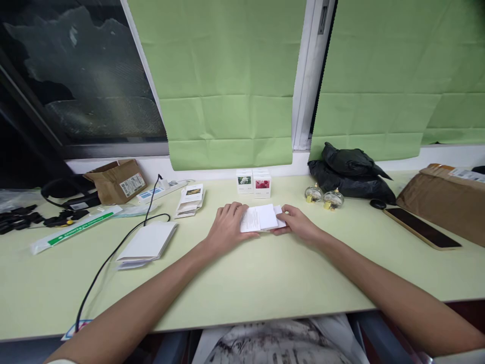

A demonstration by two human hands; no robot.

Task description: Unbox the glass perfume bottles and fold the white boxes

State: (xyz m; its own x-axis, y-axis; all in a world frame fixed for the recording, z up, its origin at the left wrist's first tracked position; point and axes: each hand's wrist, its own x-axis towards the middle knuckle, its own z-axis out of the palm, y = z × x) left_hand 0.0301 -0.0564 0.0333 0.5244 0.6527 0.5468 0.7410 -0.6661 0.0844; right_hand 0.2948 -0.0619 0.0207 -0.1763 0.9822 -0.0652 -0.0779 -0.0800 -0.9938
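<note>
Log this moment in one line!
left hand: holding flat white cardboard carton | right hand: gripping its right end | right side: two round glass bottles

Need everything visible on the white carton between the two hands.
The white carton looks like thin paperboard with a matte finish. It appears flattened, lying crosswise over the light green table; whether it touches the surface is unclear. Its left part carries rows of fine print, too small to read; the middle panel is plain white. A narrower flap-like piece sticks out at the right end. The left hand grips the left end; the right hand pinches the right end.
</note>
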